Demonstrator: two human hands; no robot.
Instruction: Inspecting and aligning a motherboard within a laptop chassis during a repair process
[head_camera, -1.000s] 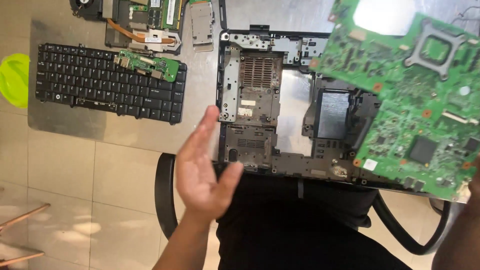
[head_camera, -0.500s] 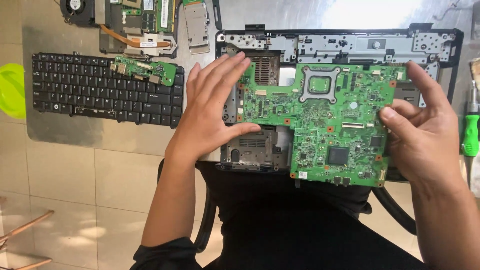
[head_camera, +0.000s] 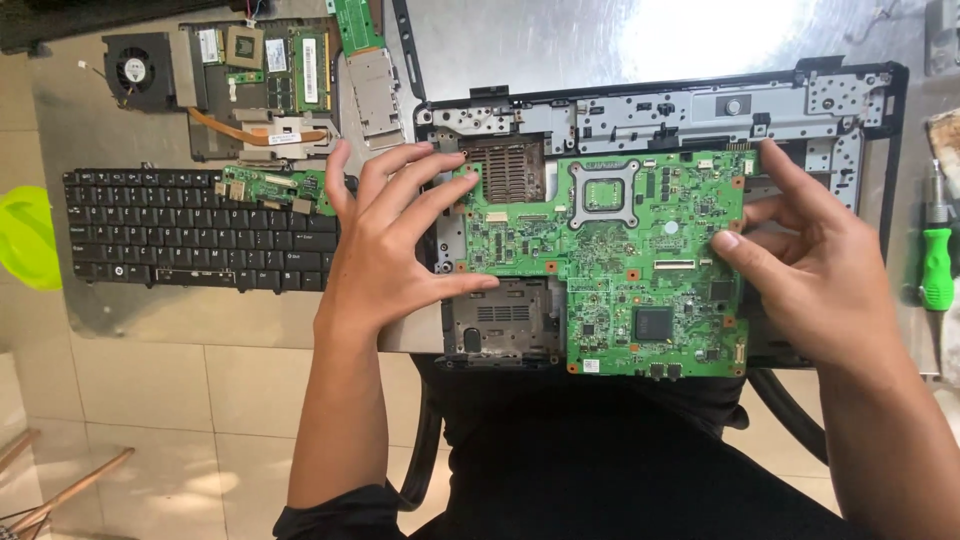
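Head view, one frame.

Motherboard (head_camera: 620, 265): green, L-shaped, lies flat inside the black laptop base (head_camera: 700, 105), over its right and middle part. A square socket frame sits near the board's top centre, a dark chip lower right. A small white label is at the board's bottom left corner; print too small to tell.

Left hand (head_camera: 385, 250): fingers spread, fingertips touching the board's left edge, thumb along its lower left step. Holds the edge, not clenched.

Right hand (head_camera: 815, 275): fingers bent, index tip on the board's upper right corner, thumb pressed to the right edge. Grasps the board from that side.

Around, on the metal table (head_camera: 560, 45):
- Black keyboard (head_camera: 190, 230) left of the left hand, with a small green board (head_camera: 275, 188) lying on its upper right part.
- Fan (head_camera: 138, 68) with a copper heat pipe (head_camera: 250, 128) and more green boards behind the keyboard; one carries a white rectangular label.
- Green-handled screwdriver (head_camera: 937, 262) at far right, apart from the right hand.
- Lime-green object (head_camera: 25, 238) at the left edge, partly cut off.
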